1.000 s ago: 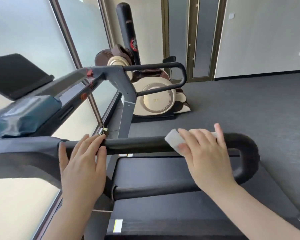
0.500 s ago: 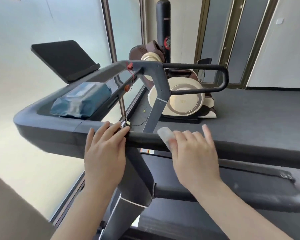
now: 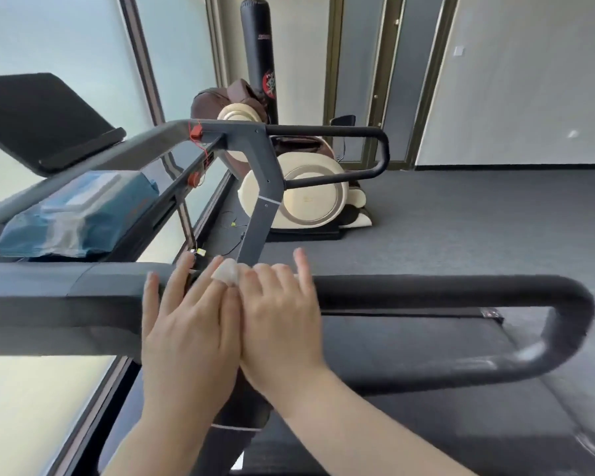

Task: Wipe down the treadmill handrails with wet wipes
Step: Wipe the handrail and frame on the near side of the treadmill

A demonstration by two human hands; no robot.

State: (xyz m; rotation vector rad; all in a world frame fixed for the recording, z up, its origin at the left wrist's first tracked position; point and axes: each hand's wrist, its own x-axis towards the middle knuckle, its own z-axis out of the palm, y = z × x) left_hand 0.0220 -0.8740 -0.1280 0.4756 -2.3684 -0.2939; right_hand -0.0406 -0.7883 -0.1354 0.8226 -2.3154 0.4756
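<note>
The near black treadmill handrail [image 3: 426, 290] runs across the view and bends down at its right end. My right hand [image 3: 279, 317] lies over its left part, fingers stretched out, pressing a white wet wipe [image 3: 226, 273] on the rail; the wipe pokes out beside my index finger. My left hand [image 3: 186, 324] rests flat where the rail joins the grey console, touching my right hand's side. The far handrail [image 3: 323, 131] loops out beyond the upright.
A blue pack of wipes [image 3: 79, 211] lies on the treadmill console under the black screen [image 3: 42, 118]. The treadmill belt [image 3: 426, 348] lies below the rail. A cream massage chair [image 3: 306, 197] and a black punching bag [image 3: 258, 56] stand behind by the window.
My right hand slid the wipe leftward along the near handrail until it met my left hand, which stayed near the console joint. My head also shifted the view.
</note>
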